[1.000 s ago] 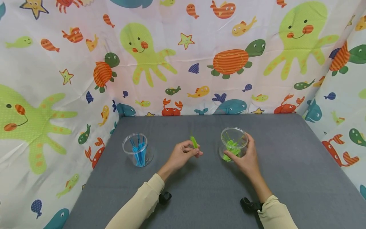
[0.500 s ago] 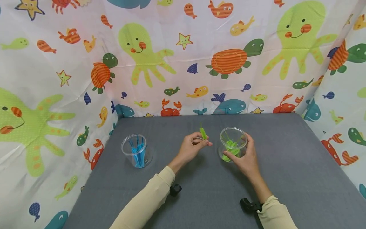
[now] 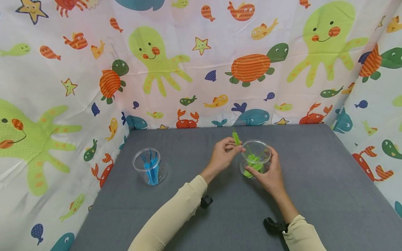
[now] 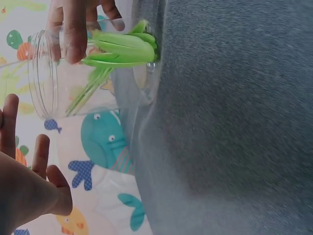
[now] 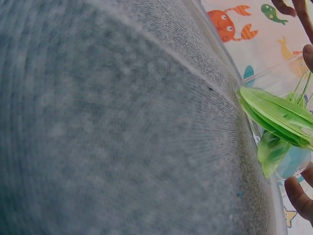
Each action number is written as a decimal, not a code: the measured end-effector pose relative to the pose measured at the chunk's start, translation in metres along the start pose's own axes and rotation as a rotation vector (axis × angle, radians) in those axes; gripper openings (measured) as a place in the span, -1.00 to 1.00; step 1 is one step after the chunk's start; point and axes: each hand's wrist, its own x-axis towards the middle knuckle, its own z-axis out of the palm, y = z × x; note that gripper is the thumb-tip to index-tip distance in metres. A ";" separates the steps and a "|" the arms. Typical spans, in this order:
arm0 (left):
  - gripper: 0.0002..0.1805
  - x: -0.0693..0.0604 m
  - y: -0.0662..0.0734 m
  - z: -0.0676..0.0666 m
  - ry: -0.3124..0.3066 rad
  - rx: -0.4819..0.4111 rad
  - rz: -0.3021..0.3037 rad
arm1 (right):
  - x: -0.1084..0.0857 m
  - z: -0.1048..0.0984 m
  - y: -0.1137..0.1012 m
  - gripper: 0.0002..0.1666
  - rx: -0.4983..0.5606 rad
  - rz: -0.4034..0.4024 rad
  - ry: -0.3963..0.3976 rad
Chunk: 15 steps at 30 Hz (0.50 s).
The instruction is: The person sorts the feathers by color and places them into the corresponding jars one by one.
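Note:
My left hand [image 3: 223, 153] pinches one slim green piece [image 3: 236, 138], broad and flat below with a thin stem pointing up. It is at the left rim of a clear round plastic jar [image 3: 257, 162]. My right hand [image 3: 270, 174] holds that jar from the right side, thumb in front. Inside lie several green leaf-shaped pieces [image 4: 122, 49] with thin stems; their exact kind is unclear. In the left wrist view, my left hand [image 4: 29, 191] shows at the lower left, but the piece it pinches is hidden there.
A second clear jar [image 3: 138, 168] stands on the left, with several blue thin-stemmed pieces [image 3: 153, 170] upright in it. A grey cloth [image 3: 232, 216] covers the table. Sea-animal curtains [image 3: 201, 76] hang behind and on both sides.
My left hand has moved right and slightly away from me with the green piece, from between the jars to the right jar's rim. My right hand and its jar stay in place.

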 end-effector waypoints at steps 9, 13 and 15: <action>-0.85 0.010 -0.005 0.018 0.000 0.147 0.020 | -0.001 -0.002 0.001 0.34 -0.012 0.024 -0.013; -0.86 0.013 -0.008 0.023 0.000 0.217 0.047 | 0.000 -0.002 0.001 0.34 0.002 0.013 -0.013; -0.85 0.014 -0.009 0.024 0.002 0.248 0.055 | 0.000 -0.002 0.001 0.34 0.003 0.008 -0.016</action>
